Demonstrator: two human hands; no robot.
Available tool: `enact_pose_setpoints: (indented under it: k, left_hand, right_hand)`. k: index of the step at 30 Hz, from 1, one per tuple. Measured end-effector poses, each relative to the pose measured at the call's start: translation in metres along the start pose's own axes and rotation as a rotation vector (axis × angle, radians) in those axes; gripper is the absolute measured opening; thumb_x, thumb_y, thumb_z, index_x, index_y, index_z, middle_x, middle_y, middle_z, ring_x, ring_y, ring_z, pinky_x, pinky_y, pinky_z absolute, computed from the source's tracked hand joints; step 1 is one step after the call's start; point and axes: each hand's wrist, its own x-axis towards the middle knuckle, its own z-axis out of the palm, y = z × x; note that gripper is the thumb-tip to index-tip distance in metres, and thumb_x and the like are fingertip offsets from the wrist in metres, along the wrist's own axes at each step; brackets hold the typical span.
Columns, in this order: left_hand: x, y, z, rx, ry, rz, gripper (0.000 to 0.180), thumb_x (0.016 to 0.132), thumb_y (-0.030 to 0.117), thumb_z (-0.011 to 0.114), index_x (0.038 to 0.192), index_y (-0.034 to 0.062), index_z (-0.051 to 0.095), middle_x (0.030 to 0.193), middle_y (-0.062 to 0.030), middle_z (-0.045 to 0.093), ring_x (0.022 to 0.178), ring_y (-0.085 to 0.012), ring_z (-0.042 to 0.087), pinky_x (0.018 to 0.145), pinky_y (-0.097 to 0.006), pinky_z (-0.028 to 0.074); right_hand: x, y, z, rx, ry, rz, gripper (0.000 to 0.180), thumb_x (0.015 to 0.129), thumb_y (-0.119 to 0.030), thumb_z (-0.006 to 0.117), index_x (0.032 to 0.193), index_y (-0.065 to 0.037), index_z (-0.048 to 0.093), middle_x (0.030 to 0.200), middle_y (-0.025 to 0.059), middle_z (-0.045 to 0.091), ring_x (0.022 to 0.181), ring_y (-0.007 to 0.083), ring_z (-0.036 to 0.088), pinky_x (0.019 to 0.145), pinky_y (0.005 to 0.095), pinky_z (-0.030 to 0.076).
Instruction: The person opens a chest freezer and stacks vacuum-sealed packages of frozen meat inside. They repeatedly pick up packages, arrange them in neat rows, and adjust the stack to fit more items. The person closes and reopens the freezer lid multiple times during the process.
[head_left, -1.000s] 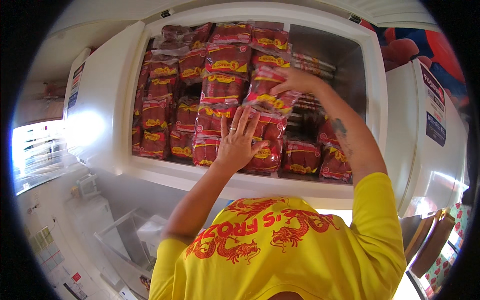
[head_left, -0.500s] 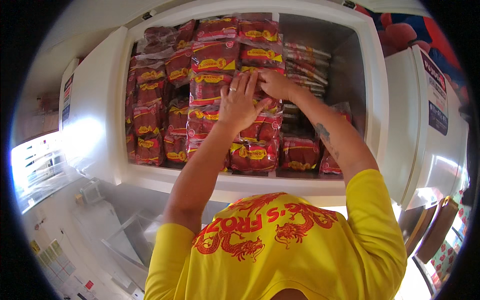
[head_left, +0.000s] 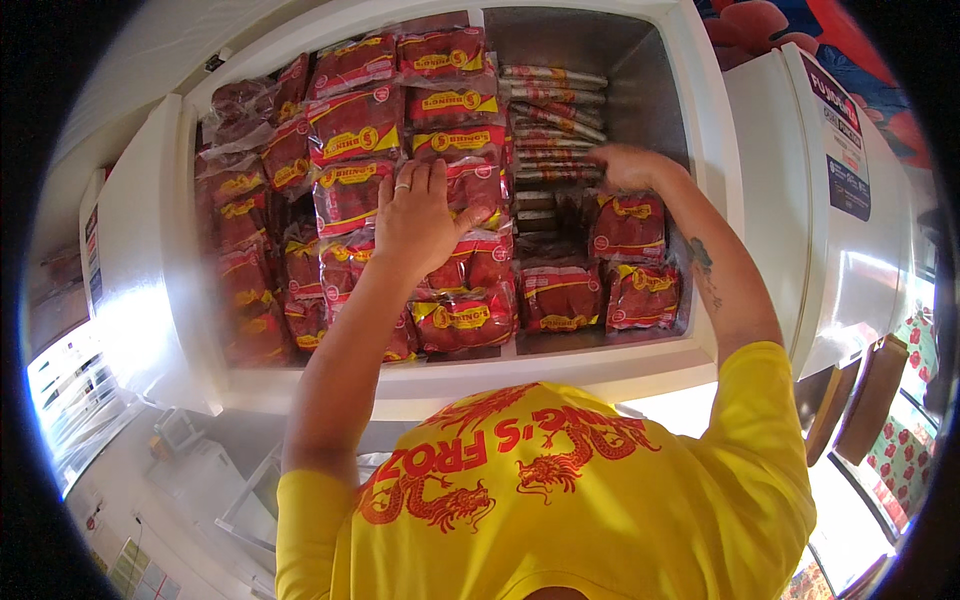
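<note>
My left hand (head_left: 420, 222) lies flat, fingers stretched, on flat plastic packs of reddish-brown food with red and yellow labels. One pack (head_left: 475, 185) shows beside its thumb. My right hand (head_left: 632, 168) is lowered at the right end of a stack of edge-on packs (head_left: 553, 115); its fingers are bent down and partly hidden, so I cannot make out whether they grip anything. Just below that hand sits another red-labelled pack (head_left: 628, 228). All these packs are inside a white chest freezer (head_left: 705, 110).
Rows of similar packs (head_left: 355, 125) fill the left and middle of the freezer. Two packs stand along its near right side, one of them a red and yellow pack (head_left: 642, 298). A white appliance (head_left: 850, 230) stands to the right. The freezer's near rim (head_left: 520, 372) runs before my body.
My right hand has left the spot beside my left hand and moved right, past the edge-on stack. My left hand remains on the packs. The whole view has shifted and tilted.
</note>
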Motion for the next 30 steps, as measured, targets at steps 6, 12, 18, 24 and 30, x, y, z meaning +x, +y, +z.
enact_pose_setpoints:
  k: [6, 12, 18, 24, 30]
  left_hand:
    - [-0.018, -0.004, 0.023, 0.062, 0.18, -0.009, 0.083, 0.086, 0.062, 0.053, 0.141, 0.0021, 0.038, 0.141, -0.0144, 0.043, 0.137, -0.031, 0.035, 0.113, -0.053, 0.024]
    - [-0.02, -0.005, 0.019, -0.012, 0.153, -0.009, 0.075, 0.089, 0.058, 0.051, 0.145, 0.0108, 0.036, 0.143, -0.0137, 0.04, 0.139, -0.0309, 0.031, 0.112, -0.056, 0.023]
    - [-0.037, 0.002, 0.028, -0.022, 0.159, 0.0, 0.062, 0.095, 0.049, 0.045, 0.146, 0.0147, 0.036, 0.153, -0.0125, 0.03, 0.143, -0.0311, 0.024, 0.113, -0.059, 0.02]
    - [-0.045, 0.0, 0.027, -0.094, 0.153, 0.005, 0.059, 0.095, 0.049, 0.046, 0.144, 0.0159, 0.042, 0.155, -0.0092, 0.028, 0.143, -0.0303, 0.025, 0.112, -0.061, 0.02]
    - [-0.044, -0.003, 0.024, -0.13, 0.209, 0.052, 0.057, 0.093, 0.048, 0.05, 0.14, 0.0159, 0.046, 0.152, -0.0108, 0.033, 0.142, -0.0317, 0.028, 0.112, -0.061, 0.022]
  right_hand:
    - [-0.036, -0.015, 0.019, -0.212, -0.06, 0.224, 0.087, 0.055, -0.025, 0.088, 0.132, -0.006, 0.051, 0.124, 0.0217, 0.058, 0.118, 0.039, 0.053, 0.099, 0.0439, 0.044]
    - [-0.055, -0.013, 0.034, -0.226, 0.017, 0.133, 0.089, 0.049, -0.025, 0.088, 0.128, -0.003, 0.052, 0.123, 0.0215, 0.058, 0.116, 0.0398, 0.053, 0.097, 0.0444, 0.044]
    - [-0.042, 0.01, 0.025, -0.025, 0.009, 0.099, 0.084, 0.05, -0.019, 0.086, 0.124, 0.0, 0.052, 0.116, 0.0175, 0.062, 0.109, 0.0334, 0.058, 0.097, 0.038, 0.044]
    - [0.0, -0.048, -0.053, 0.523, 0.198, -0.299, 0.07, 0.059, -0.022, 0.086, 0.119, -0.002, 0.055, 0.106, 0.0093, 0.063, 0.099, 0.0189, 0.057, 0.093, 0.03, 0.043]
    - [0.084, -0.165, -0.094, 0.193, 0.164, -0.509, 0.035, 0.086, -0.03, 0.068, 0.111, -0.005, 0.064, 0.093, 0.0055, 0.068, 0.09, 0.019, 0.061, 0.083, 0.0346, 0.047]
